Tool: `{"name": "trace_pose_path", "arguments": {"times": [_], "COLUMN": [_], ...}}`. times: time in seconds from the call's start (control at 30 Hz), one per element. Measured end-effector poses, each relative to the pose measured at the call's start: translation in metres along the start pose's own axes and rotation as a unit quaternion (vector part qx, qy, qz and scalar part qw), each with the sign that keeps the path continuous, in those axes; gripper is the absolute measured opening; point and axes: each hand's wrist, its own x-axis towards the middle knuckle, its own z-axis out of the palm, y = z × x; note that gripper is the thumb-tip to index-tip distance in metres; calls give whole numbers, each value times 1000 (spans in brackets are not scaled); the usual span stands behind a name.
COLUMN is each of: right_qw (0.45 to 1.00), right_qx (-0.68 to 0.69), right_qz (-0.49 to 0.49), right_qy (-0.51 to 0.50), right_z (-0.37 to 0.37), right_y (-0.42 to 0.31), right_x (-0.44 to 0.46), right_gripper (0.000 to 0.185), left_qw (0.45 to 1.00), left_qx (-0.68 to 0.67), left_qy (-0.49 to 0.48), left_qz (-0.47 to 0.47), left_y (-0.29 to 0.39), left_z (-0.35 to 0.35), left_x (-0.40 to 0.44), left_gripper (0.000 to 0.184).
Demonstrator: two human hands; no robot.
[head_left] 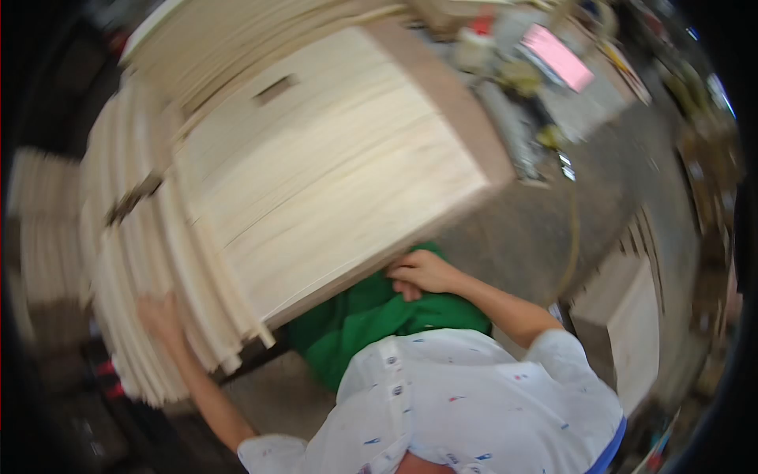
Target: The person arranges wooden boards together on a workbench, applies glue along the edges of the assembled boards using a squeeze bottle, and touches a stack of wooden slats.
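A large pale wooden panel (339, 166) lies flat in front of me, with a short rectangular slot near its far left end. My right hand (422, 272) is at its near edge, above green cloth (371, 316) over my lap. Its fingers are curled, and whatever may be in them is hidden. On the left, my left hand (162, 316) is against a row of thin wooden boards (146, 268) standing on edge side by side. Blur smears its fingers, so their grip is unclear.
More boards (229, 47) stand along the far side. At the upper right are a pink rectangular item (557, 57), a white bottle with a red top (474, 49) and a dark yellow-green tool (537, 110) with a hose (574, 237). A wooden box (624, 324) sits to the right.
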Motion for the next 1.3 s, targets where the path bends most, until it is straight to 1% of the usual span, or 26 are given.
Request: {"name": "trace_pose_path", "arguments": {"times": [0.03, 0.07, 0.1, 0.13, 0.17, 0.2, 0.23, 0.27, 0.33, 0.47, 0.77, 0.87, 0.93, 1.07, 1.3], "right_qw": [1000, 1000, 1000, 1000, 1000, 999, 999, 999, 998, 998, 998, 999, 998, 998, 998], "right_qx": [-2, -5, -8, -8, -7, -18, 2, 24, 20, 22, 20, 17, 20, 19, 20], "right_qz": [6, 14, 17, 21, 26, 27, 36, 47, 51, 53, 55, 52, 53, 56, 53], "right_qy": [7, 9, 9, 4, 9, -21, -13, 2, -7, -3, 0, 1, 0, 0, 0], "right_z": [-2, -3, -1, 0, 2, 4, 4, 4, 3, 3, 4, 4, 4, 4, 4], "right_y": [2, 5, 5, 1, -2, 0, 1, 1, 0, 0, -3, -3, -2, -2, -2], "right_x": [0, 2, 4, 4, 3, 6, 7, 8, 8, 9, 8, 8, 8, 9, 8], "right_gripper": [26, 26, 26, 25, 25, 25, 25, 25, 25, 25, 25, 25, 25, 26, 26], "left_qw": [1000, 997, 998, 1000, 998, 999, 1000, 999, 1000, 1000, 1000, 998, 999, 998, 996], "left_qx": [-3, 31, 20, 29, 57, 45, 24, 32, 3, -8, -11, -45, -41, -58, -61], "left_qy": [28, 64, 56, 2, 10, 10, 12, 11, 12, 6, 24, 33, 10, 15, 2], "left_qz": [4, 19, 1, 7, 36, 18, 8, -7, -5, -18, -6, -16, -33, -30, -60], "left_y": [-5, -10, 2, 24, 27, 33, 38, 39, 43, 45, 40, 38, 39, 35, 41], "left_z": [10, 20, 9, -21, -27, -34, -39, -42, -46, -46, -41, -40, -42, -43, -48], "left_x": [1, -2, -5, -5, -7, -9, -10, -12, -14, -15, -16, -14, -12, -9, -6], "left_gripper": [77, 78, 76, 71, 64, 61, 58, 58, 53, 51, 49, 46, 48, 46, 44]}}
